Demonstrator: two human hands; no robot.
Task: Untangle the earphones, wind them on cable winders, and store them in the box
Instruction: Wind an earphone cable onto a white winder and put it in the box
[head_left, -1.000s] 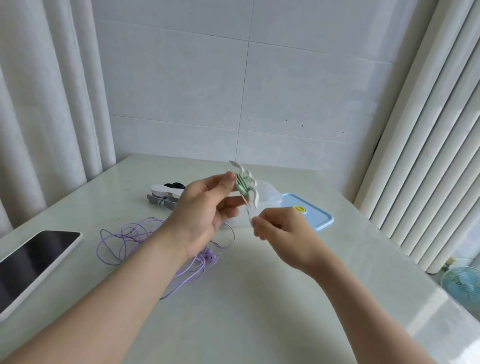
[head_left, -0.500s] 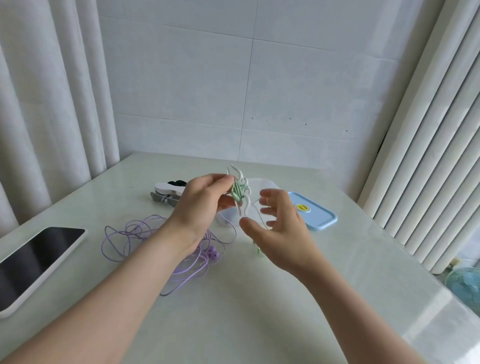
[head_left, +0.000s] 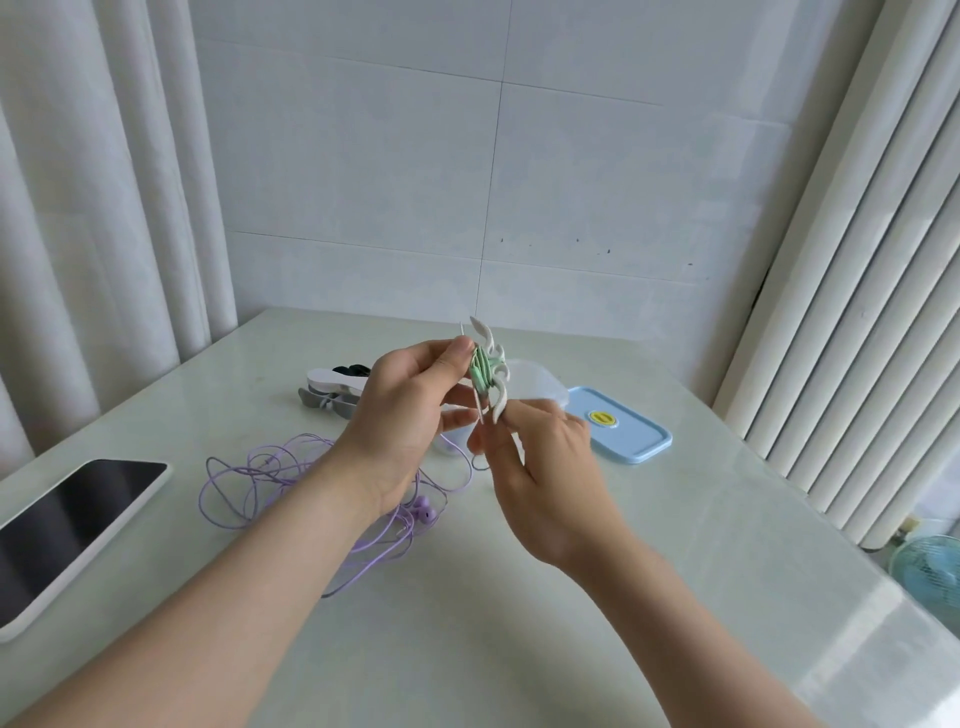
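1. While the table (head_left: 467, 649) holds everything you need, most of the job lies ahead. I can see nothing stored yet, though the box's cloudy walls hide its inside.
2. Your tablet (head_left: 67, 525) lies at the left edge and plays no part.
3. The purple earphones (head_left: 270, 467) sprawl in a loose tangle on the table, partly under your left forearm. They are not on a winder and are the biggest item left.
4. The lid (head_left: 634, 436) lies off, just right of the box (head_left: 540, 384), which stands open behind your hands.
5. Your left hand (head_left: 405, 421) grips the winder (head_left: 496, 364), held up above the table. Your right hand (head_left: 540, 467) pinches at its lower tip, apparently on the cable's tail.
6. Spare winders (head_left: 332, 384), white and grey, lie beyond your left hand. Something black sits with them, and I cannot tell what it is.
7. The green earphones (head_left: 480, 371) sit almost fully wound on the held winder. I judge that tucking the end in and boxing it come next.
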